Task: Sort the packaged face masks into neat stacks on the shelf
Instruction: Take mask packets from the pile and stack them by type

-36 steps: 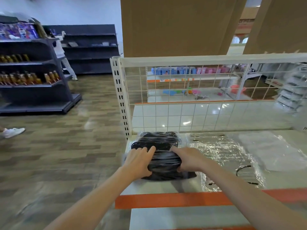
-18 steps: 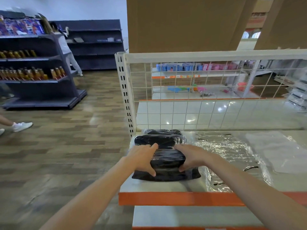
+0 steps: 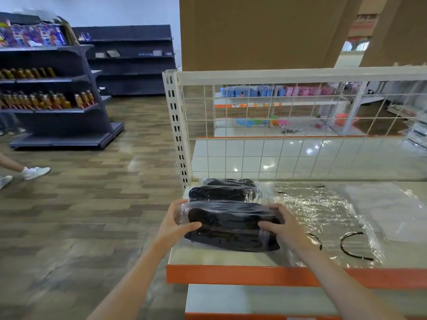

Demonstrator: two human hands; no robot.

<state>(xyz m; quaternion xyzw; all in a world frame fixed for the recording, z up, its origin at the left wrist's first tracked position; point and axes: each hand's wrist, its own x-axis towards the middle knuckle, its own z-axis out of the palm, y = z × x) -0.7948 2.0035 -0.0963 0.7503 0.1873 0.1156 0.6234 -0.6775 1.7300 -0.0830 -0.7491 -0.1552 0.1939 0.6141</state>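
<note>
Two bare hands hold one shiny clear plastic pack of black face masks (image 3: 232, 224) by its ends. The left hand (image 3: 176, 224) wraps round the left end, with the thumb on top and the fingers curled at the far edge. The right hand (image 3: 285, 225) grips the right end the same way, thumb lying on the top of the pack. Both hands are closed snugly on the pack, not spread wide.

The pack is long and puffy, and the black masks show through the crinkly wrap. It sits near the left front corner of the pale shelf with the orange front strip (image 3: 231, 257). I cannot tell if the pack rests on the shelf or is lifted a little.

Just behind it lie more packs of black masks (image 3: 225, 192), one after another, going back toward the white wire grid at the back of the shelf (image 3: 300, 125). To the right, loose clear plastic wrap (image 3: 323, 213) is spread flat on the shelf, with thin black loops (image 3: 351, 245) showing in it.
</note>
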